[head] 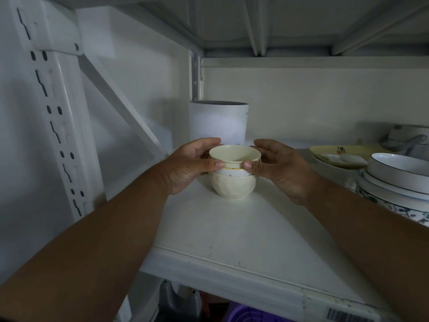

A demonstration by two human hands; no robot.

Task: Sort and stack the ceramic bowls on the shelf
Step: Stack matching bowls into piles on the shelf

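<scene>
A small stack of cream bowls stands on the white shelf (232, 233). The bottom one is a faceted cream bowl (232, 188); a white bowl with a yellow rim (234, 171) sits in it, and a small cream bowl (234, 155) is on top. My left hand (188, 165) grips the top bowl from the left, thumb on its near side. My right hand (278, 168) holds it from the right, thumb at the rim. At the right edge stands a stack of white bowls with dark rims (394, 173) inside a blue-patterned bowl (394, 205).
A tall white cylinder container (218, 123) stands behind the stack by the back wall. A yellow dish (336, 152) holding a small white plate lies at the right, with a grey pot (408, 135) behind it. The shelf's upright (53, 112) rises at left.
</scene>
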